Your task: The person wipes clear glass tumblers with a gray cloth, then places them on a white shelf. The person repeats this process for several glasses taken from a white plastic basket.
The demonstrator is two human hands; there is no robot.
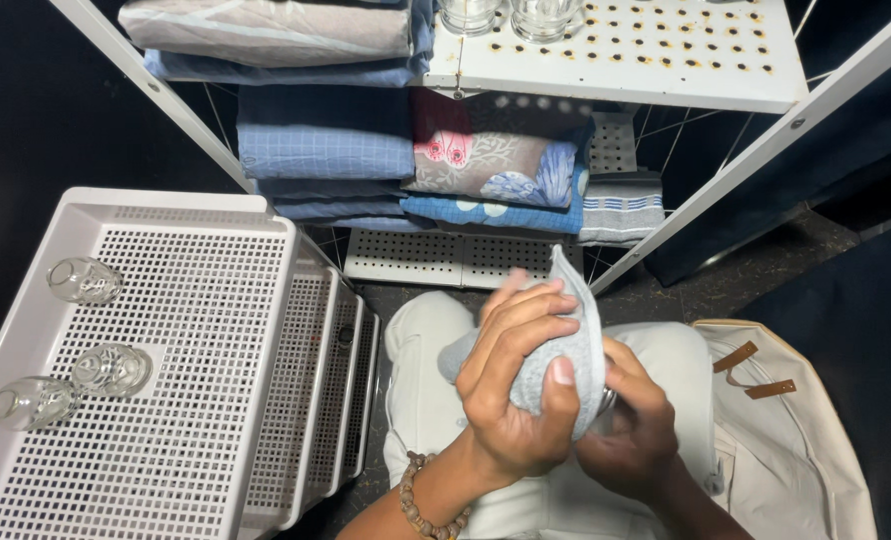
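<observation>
A: State the condition of each hand.

B: The left hand (pixel 521 385) is wrapped closed around a grey cloth (pixel 576 345), thumb pressed across its front. The right hand (pixel 636 425) sits below and behind the cloth with fingers curled; a small glint at its fingertips suggests a glass, but the cloth hides it, so I cannot tell for certain what it holds.

A: Position of the cloth relative to the hands?

B: Bunched between both hands, above the lap, its top corner sticking up past the left fingers.

A: Risks from here?

B: 1: whatever is wrapped could slip from the covered right-hand grip, in my judgement, because the cloth reduces friction. 2: the 3 glasses (pixel 84 280) lying on their sides in the white tray (pixel 216 330) at left could roll if the tray is knocked. 3: farther off, the glasses (pixel 511 15) on the shelf (pixel 666 60) stand near its edge.
</observation>
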